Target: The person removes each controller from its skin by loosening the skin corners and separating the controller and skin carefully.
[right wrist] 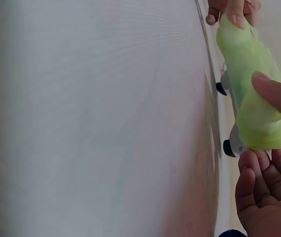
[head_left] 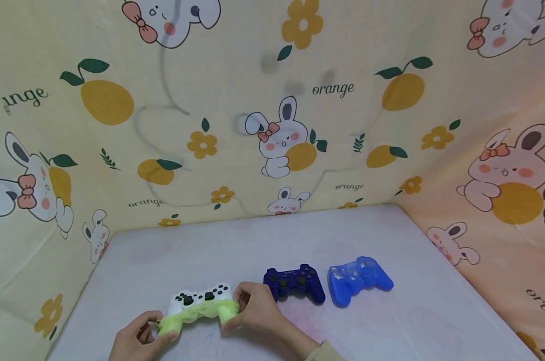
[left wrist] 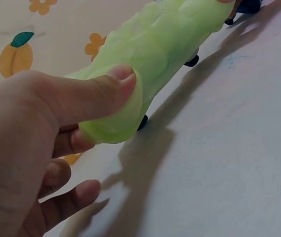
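A white game controller (head_left: 199, 297) has a yellow-green, soft-looking cover (head_left: 195, 314) over its handles, while its buttons and sticks show bare along the far side. My left hand (head_left: 139, 337) pinches the cover's left end. In the left wrist view the thumb of that left hand (left wrist: 41, 113) presses on the cover (left wrist: 145, 54), with a fingertip beneath and the other fingers curled loosely below. My right hand (head_left: 257, 307) grips the opposite end. The right wrist view has the right hand (right wrist: 273, 197) with its thumb on the cover (right wrist: 251, 64) and fingertips at its lower edge.
Right of the hands, a dark blue controller (head_left: 295, 283) lies on the white table (head_left: 344, 331). Beside it is an empty-looking bright blue controller cover (head_left: 359, 281). Patterned cloth (head_left: 236, 90) with rabbits and oranges walls the table at the back and both sides.
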A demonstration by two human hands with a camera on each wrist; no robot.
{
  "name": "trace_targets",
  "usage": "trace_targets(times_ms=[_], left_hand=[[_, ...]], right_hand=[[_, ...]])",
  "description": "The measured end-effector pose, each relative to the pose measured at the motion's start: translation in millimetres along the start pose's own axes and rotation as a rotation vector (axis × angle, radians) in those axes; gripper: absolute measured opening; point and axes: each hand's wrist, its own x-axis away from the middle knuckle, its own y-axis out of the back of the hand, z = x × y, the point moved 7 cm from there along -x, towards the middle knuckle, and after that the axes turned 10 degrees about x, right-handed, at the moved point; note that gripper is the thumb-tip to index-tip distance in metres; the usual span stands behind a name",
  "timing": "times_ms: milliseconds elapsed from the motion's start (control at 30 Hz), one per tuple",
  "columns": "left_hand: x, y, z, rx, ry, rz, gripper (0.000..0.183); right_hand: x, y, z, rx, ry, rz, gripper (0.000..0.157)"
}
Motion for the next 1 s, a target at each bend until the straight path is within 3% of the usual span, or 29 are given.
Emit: trace_targets(times_ms=[200, 533, 1000], left_hand=[[-0.9, -2.2, -1.3, 0.008, 0.014, 0.016, 0.055], [-0.7, -3.3, 7.2, 0.019, 0.118, 0.053, 0.061], [1.8, -3.6, 5.9, 0.010, 0.110, 0.069, 0.059]], right_hand=[[-0.4, 0.8, -3.3, 0.008, -0.001, 0.004, 0.049], [2.5, 1.4, -6.0, 0.030, -0.030, 0.013, 0.047], [9.6, 2.0, 1.2, 0.037, -0.010, -0.023, 0.046]])
